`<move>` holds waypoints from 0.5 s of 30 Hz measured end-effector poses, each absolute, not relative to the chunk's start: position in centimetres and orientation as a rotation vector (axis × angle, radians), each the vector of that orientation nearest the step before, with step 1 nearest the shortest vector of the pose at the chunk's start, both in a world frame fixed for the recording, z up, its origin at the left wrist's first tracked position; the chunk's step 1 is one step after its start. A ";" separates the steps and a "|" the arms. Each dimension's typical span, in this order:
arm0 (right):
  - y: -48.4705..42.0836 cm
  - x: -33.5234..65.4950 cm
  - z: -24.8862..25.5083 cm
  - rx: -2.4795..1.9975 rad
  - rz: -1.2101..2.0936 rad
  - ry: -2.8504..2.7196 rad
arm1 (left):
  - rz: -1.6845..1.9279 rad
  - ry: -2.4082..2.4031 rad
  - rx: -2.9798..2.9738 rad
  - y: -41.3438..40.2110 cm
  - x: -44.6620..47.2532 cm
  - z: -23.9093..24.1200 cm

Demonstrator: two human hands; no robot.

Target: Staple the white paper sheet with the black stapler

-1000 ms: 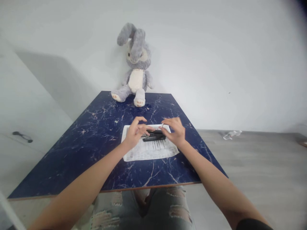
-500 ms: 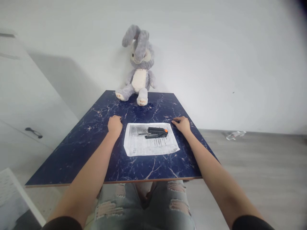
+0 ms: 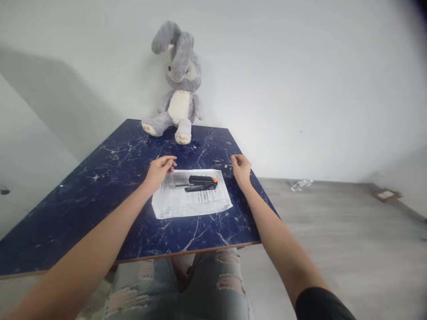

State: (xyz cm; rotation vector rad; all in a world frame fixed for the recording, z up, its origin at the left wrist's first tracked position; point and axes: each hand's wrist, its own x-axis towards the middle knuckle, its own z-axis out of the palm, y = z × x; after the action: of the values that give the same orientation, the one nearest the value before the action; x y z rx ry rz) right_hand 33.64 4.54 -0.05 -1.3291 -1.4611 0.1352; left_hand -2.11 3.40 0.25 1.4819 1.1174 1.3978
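Observation:
A black stapler (image 3: 201, 182) with an orange tip lies on a printed paper sheet (image 3: 191, 203) in the middle of the dark blue marbled table (image 3: 100, 186). My left hand (image 3: 159, 171) rests at the sheet's far left corner, fingers loose and pointing right, holding nothing. My right hand (image 3: 240, 168) rests on the table just past the sheet's far right corner, also holding nothing. A small dark thing (image 3: 227, 167) lies by its fingertips; I cannot tell what it is. Neither hand touches the stapler.
A grey plush bunny (image 3: 175, 89) sits against the wall at the table's far edge. A white cabinet (image 3: 20, 151) stands to the left. On the grey floor to the right lie a plastic bottle (image 3: 300, 183) and a cardboard piece (image 3: 385, 194).
Both hands came off the stapler and moved apart to the sheet's two far corners. The stapler stays on the paper. My view has swung to the right.

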 end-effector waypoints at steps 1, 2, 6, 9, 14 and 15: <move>3.8 32.9 0.4 -1.212 0.198 -1.555 | 1.399 1.094 1.467 3.2 -1.9 0.2; 3.1 32.1 0.8 -1.086 0.274 -1.685 | 1.388 1.091 1.470 3.0 -1.7 0.1; 1.1 29.3 1.6 -0.684 0.488 -2.139 | 1.300 1.096 1.602 2.5 -1.8 0.3; 1.0 28.1 1.3 -0.628 0.496 -2.271 | 1.229 1.061 1.706 2.1 -1.9 0.8; 1.1 27.8 0.7 -0.692 0.524 -2.341 | 0.942 1.115 1.806 1.2 -1.8 1.8; 1.0 27.8 0.7 -0.709 0.523 -2.345 | 0.887 1.117 1.833 1.1 -1.7 2.0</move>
State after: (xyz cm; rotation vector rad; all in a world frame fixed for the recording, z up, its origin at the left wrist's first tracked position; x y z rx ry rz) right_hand 27.80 1.03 0.68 -0.7093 -2.3446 0.5232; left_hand -1.75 1.07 1.97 1.8328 1.1167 0.8871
